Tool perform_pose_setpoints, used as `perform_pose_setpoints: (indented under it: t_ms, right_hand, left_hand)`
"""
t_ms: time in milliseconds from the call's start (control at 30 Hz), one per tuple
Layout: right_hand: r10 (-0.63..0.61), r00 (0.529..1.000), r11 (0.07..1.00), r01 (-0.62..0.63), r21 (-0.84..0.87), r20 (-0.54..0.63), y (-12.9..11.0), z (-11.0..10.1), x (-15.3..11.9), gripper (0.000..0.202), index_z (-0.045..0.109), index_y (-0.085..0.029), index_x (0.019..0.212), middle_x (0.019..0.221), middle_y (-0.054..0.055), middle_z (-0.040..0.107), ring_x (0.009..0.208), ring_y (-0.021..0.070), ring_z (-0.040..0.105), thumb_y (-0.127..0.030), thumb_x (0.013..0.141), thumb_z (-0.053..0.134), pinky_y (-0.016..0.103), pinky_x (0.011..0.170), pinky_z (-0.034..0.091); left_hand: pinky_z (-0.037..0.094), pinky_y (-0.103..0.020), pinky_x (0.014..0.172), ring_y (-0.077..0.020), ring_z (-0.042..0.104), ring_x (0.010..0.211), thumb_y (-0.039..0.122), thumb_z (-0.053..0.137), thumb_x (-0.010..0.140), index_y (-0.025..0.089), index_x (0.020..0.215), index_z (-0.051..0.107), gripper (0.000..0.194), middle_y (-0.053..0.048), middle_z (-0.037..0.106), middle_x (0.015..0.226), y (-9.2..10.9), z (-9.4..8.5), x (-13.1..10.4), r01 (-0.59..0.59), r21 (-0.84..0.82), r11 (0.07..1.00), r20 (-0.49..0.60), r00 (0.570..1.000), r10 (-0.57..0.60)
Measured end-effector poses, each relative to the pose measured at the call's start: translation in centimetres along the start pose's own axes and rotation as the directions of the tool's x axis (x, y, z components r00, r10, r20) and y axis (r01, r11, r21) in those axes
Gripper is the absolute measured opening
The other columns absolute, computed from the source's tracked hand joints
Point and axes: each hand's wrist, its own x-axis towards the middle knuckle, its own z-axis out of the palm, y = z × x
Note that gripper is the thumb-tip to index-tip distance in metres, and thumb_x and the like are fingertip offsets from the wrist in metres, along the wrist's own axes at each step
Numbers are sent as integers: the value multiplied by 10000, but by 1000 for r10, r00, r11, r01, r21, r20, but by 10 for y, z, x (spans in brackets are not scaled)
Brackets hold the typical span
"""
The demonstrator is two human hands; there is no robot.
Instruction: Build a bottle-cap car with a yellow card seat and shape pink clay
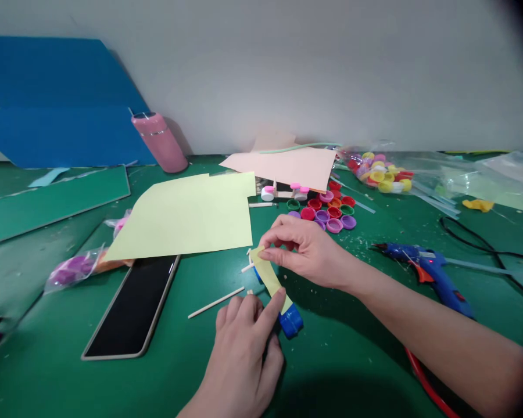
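Observation:
A narrow yellow paper strip (270, 280) lies over a small piece with blue caps (292, 321) at its near end and a white stick poking out on the left. My right hand (307, 252) pinches the far end of the strip between thumb and fingertips. Pressing on the strip's lower part is the index finger of my left hand (246, 348); its other fingers are curled and partly hidden. A loose white stick (216, 302) rests on the green table just left of my left hand.
A large yellow sheet (187, 217) and a phone (133, 307) lie left. Behind are colored caps (334, 213), pink sheets (287, 165) and a pink bottle (161, 142). A blue glue gun (436, 270) with a cable lies right, near a bag of caps (386, 174).

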Motion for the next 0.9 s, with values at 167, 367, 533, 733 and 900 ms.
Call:
perform_pose_setpoints:
  t_ms: [167,367,533,733,900]
  right_hand:
    - [8,1000,1000,-8,4,0,1,1,0,72,627,-156,784,739,-15,499,693,93,483,-191,804,567,207,622,387]
    - [16,1000,1000,-16,11,-13,1,2,1,73,632,-155,798,739,-21,485,665,81,467,-192,803,570,196,592,376]
    - [19,1000,1000,-19,1,-9,0,2,1,74,633,-148,808,748,-16,496,682,84,474,-179,805,566,196,598,378]
    - [14,1000,999,-14,-30,-5,1,2,0,79,633,-145,810,745,-13,507,697,83,476,-171,807,559,187,604,380]
    - [19,1000,996,-19,-90,-3,-1,0,0,78,624,-136,800,752,-8,518,697,82,482,-147,804,547,193,624,383]
  left_hand:
    - [346,-391,674,-220,401,767,118,381,760,297,1297,345,567,-51,454,850,-5,1,1,-33,40,999,78,996,30]
    - [344,-376,664,-218,390,769,70,393,727,321,1306,321,635,-50,442,867,-12,3,-2,-40,49,998,85,996,36]
    - [341,-367,646,-212,386,752,46,368,731,286,1284,369,603,-49,432,830,-12,3,-1,-48,-5,999,55,997,48]
    - [345,-369,647,-213,396,757,43,379,722,323,1297,342,641,-43,437,835,-15,4,0,-53,-34,998,70,996,55]
    - [340,-374,648,-212,394,753,43,380,716,315,1311,321,656,-44,440,836,-15,5,0,-69,-23,997,65,995,71]
